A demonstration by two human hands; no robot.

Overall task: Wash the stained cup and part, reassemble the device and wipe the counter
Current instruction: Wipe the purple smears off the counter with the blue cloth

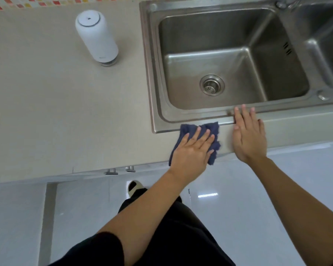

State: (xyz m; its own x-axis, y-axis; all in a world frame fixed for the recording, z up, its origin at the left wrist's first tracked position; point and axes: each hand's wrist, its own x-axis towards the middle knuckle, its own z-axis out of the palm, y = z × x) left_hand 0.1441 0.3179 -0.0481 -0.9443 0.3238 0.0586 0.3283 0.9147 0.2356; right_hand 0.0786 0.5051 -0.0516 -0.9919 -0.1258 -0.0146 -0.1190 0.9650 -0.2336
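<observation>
A dark blue cloth [212,129] lies on the beige counter [65,104] just in front of the sink's near left corner. My left hand [192,150] presses flat on the cloth, fingers spread, covering most of it. My right hand [248,135] rests flat and empty on the counter's front strip, fingertips touching the steel sink rim [154,93]. A white cylindrical device [96,35] stands upright and assembled at the back of the counter, left of the sink. No separate cup or part is in view.
The steel basin holds only its drain strainer [211,85]. A second basin [327,35] lies to the right, with a tap base [281,3] at the back. Two cabinet handles [119,170] sit under the counter edge. Below are white floor tiles and my dark trousers.
</observation>
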